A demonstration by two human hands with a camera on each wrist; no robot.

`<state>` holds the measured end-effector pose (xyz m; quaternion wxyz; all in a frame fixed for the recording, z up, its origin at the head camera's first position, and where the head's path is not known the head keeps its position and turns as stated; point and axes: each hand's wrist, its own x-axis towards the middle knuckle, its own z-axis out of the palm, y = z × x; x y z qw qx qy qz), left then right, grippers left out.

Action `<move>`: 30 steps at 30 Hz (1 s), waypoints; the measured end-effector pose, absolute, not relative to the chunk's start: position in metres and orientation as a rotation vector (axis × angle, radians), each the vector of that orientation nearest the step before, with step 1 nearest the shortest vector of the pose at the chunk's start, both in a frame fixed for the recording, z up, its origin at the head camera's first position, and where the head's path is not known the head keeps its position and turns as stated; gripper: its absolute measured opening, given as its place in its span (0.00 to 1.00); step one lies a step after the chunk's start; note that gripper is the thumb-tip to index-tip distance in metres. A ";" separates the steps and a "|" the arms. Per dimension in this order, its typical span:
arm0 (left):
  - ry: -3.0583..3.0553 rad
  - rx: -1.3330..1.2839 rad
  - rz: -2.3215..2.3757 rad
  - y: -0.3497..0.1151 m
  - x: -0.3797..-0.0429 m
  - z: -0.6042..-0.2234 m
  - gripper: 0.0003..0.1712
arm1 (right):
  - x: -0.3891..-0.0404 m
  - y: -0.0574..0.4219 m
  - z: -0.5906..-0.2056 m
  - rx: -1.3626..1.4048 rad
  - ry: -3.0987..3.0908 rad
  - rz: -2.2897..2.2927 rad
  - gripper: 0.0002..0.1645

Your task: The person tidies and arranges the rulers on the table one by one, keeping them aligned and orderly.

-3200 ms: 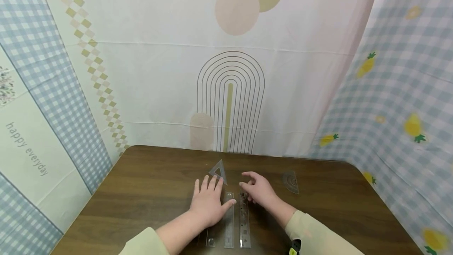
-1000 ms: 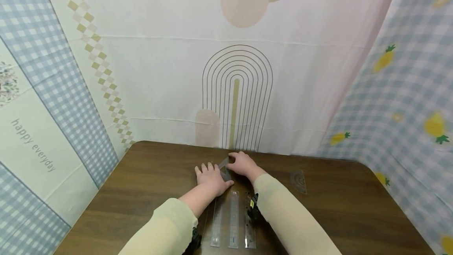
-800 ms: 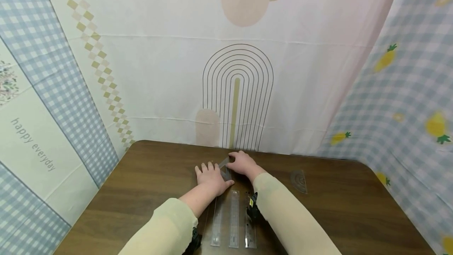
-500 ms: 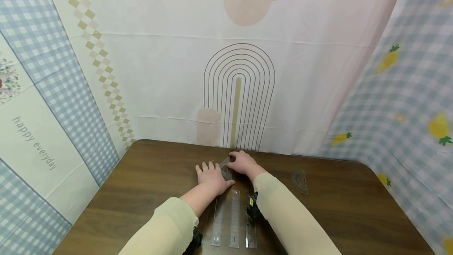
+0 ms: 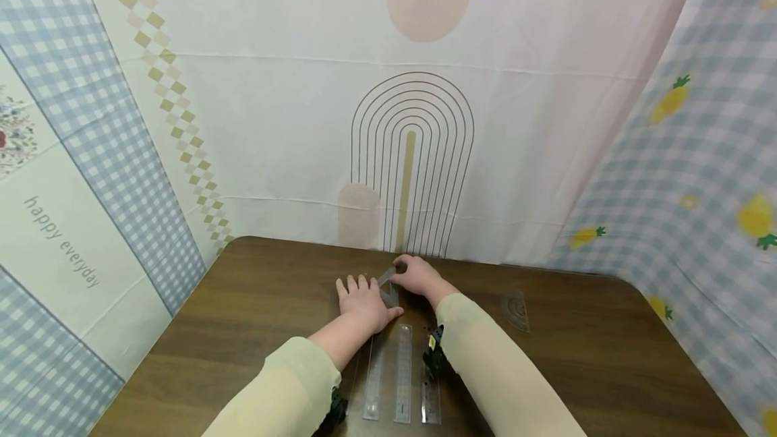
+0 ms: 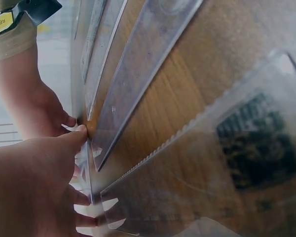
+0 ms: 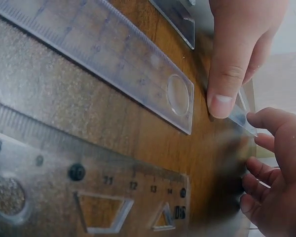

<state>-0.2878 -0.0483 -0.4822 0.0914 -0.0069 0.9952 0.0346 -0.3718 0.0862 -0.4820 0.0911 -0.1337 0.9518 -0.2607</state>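
Observation:
A clear triangular set square [image 5: 392,297] lies toward the far middle of the table. The right hand [image 5: 420,276] pinches its far corner between thumb and forefinger, the other fingers curling loosely in the right wrist view. Resting on the tabletop, the left hand [image 5: 361,307] has its fingers spread, its inner edge against the set square and partly covering it. Nearer the body, clear rulers lie side by side: a middle one [image 5: 403,373], a left one [image 5: 373,383], and a right one with stencil cut-outs [image 7: 143,197]. Another ruler with a dark print [image 6: 256,143] shows in the left wrist view.
A clear protractor [image 5: 514,310] lies right of the hands on the brown wooden table [image 5: 583,342]. Patterned cloth [image 5: 291,133] hangs behind the far edge. The right sleeve [image 5: 485,349] reaches across near the right ruler, and the left forearm passes beside the leftmost ruler.
Over three seconds both hands have moved forward; the right hand has gone from beside the right ruler to pinching the set square. During the last second the hands stay nearly still.

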 end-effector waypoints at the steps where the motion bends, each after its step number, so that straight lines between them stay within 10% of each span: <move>1: 2.958 -0.021 0.104 -0.048 -0.288 -0.482 0.58 | -0.372 0.087 -0.482 -0.396 2.825 -0.795 0.26; 30: 2.942 -0.034 0.167 -0.047 -0.289 -0.483 0.56 | -0.370 0.087 -0.492 -0.128 2.374 -1.649 0.29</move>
